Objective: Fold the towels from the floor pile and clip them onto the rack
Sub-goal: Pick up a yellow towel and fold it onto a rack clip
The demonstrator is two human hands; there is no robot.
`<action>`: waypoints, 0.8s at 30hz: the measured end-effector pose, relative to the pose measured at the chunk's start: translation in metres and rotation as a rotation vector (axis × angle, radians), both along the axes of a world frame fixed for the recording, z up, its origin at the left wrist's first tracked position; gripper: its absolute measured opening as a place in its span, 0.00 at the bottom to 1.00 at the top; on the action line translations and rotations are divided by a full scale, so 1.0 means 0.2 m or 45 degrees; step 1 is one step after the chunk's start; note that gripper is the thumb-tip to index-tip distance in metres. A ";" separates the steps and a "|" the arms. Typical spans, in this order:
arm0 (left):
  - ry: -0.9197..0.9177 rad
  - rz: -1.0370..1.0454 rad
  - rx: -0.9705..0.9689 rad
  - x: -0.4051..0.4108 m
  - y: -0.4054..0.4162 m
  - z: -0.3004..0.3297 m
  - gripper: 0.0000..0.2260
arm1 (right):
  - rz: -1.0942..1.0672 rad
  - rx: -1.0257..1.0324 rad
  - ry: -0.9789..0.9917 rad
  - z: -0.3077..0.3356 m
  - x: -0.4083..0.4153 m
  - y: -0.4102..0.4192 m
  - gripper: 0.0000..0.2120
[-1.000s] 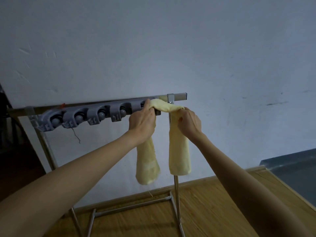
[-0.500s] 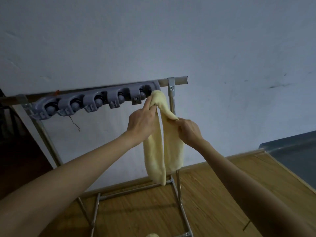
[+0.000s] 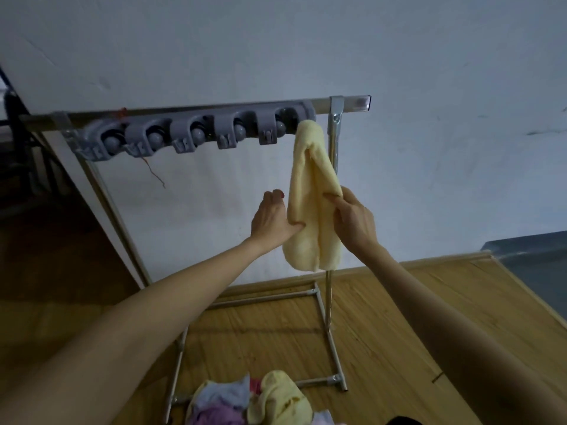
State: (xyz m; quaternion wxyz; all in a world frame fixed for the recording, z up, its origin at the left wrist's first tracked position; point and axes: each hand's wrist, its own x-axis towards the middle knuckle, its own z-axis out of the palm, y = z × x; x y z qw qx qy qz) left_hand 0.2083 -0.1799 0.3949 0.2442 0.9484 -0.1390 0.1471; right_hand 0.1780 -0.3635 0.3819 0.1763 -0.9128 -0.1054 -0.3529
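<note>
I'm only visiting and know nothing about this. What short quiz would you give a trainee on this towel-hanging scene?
1. True or false: the yellow towel hangs at the right end of the grey clip strip.
2. Of the left hand and right hand, which touches the towel? A) left only B) right only C) both
3. Fill in: the pile of towels lies on the wooden ____.
Key: 1 true; 2 C; 3 floor.

Towel pile (image 3: pixel 245 403) partly beyond bottom edge
</note>
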 end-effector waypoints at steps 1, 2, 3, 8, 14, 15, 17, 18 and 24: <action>0.077 0.003 0.005 0.01 0.00 -0.04 0.35 | 0.008 0.016 -0.016 -0.01 0.00 0.00 0.18; 0.139 0.009 0.005 0.02 0.00 -0.07 0.34 | 0.014 0.043 -0.034 -0.03 0.01 0.01 0.18; 0.190 0.019 0.006 0.03 -0.01 -0.11 0.33 | 0.019 0.072 -0.062 -0.05 0.02 0.01 0.20; 0.252 0.065 -0.047 -0.02 -0.06 -0.34 0.28 | 0.054 0.144 -0.191 -0.17 0.02 0.03 0.28; 0.192 0.128 -0.098 -0.08 -0.12 -0.53 0.14 | -0.033 0.483 0.038 -0.37 0.09 0.07 0.39; 0.178 0.118 -0.087 -0.07 -0.12 -0.55 0.12 | -0.061 0.480 0.087 -0.40 0.11 0.08 0.38; 0.133 0.101 -0.037 -0.05 -0.10 -0.57 0.09 | -0.089 0.463 0.175 -0.45 0.13 0.08 0.33; 0.114 0.098 0.004 -0.04 -0.08 -0.57 0.09 | -0.096 0.460 0.214 -0.47 0.14 0.09 0.30; 0.037 0.144 0.227 0.07 0.03 -0.58 0.11 | -0.213 0.503 0.316 -0.57 0.18 0.12 0.09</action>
